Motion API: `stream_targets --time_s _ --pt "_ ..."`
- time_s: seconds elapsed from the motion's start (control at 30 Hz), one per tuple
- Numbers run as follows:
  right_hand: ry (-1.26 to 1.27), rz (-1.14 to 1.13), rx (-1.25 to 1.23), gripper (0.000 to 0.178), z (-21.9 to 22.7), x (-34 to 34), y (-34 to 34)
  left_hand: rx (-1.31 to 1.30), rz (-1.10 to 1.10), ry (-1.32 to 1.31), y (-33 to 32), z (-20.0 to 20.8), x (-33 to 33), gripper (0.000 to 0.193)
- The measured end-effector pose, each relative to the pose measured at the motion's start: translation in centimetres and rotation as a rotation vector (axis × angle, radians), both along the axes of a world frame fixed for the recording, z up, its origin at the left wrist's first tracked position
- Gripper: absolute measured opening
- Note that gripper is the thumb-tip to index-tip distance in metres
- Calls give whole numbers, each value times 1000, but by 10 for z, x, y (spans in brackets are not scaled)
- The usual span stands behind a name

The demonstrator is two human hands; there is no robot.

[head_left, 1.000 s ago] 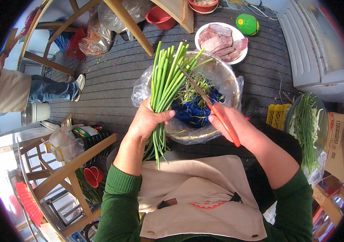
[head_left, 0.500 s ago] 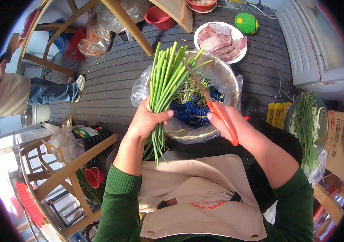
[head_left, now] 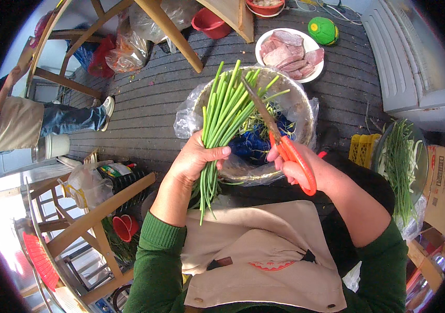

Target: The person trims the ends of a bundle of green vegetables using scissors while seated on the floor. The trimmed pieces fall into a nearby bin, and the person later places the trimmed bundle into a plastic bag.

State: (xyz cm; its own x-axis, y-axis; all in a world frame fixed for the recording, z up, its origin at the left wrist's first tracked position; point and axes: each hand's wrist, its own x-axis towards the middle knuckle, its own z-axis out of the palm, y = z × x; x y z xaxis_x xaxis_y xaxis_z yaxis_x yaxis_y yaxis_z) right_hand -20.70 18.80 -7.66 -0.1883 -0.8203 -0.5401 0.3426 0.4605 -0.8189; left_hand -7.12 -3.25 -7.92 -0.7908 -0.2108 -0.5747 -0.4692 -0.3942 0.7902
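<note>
Head view: our left hand [head_left: 194, 156] is clamping a bunch of green stalks [head_left: 221, 117], which is fanning toward twelve o'clock and trailing thinner tails toward six. At three o'clock from it, our right hand [head_left: 308, 166] is closing around orange-handled scissors [head_left: 267, 117]; the blades are pointing toward eleven, and we cannot tell whether their tips are touching the stalks. Underneath, a plastic-lined tub [head_left: 308, 99] is holding blue plastic [head_left: 254, 146] and green scraps [head_left: 264, 117]. Beyond it, at one o'clock, a white plate [head_left: 318, 74] is bearing pinkish slabs [head_left: 287, 56], and a green ball [head_left: 323, 30] is resting just beside it. Past our right hand, at three, a yellow crate [head_left: 361, 149] is standing.
</note>
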Motion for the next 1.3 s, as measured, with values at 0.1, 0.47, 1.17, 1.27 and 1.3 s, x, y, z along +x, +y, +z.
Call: stream_targets --time_s 0.1,0.47,1.17,1.27,1.3 --pt "-67 57 7 34 -1 -2 1 -21 -10 8 0 -1 0 29" --pt "-96 83 100 36 1 -5 0 -102 -12 -9 -1 -3 0 32" --pt "53 126 62 33 3 -10 0 -1 -20 -11 2 -1 -1 32" --pt "21 110 87 33 5 -9 0 -29 -33 -14 2 -1 -1 32" --pt "9 105 101 33 5 -9 0 -55 -30 -18 2 -1 -1 32"
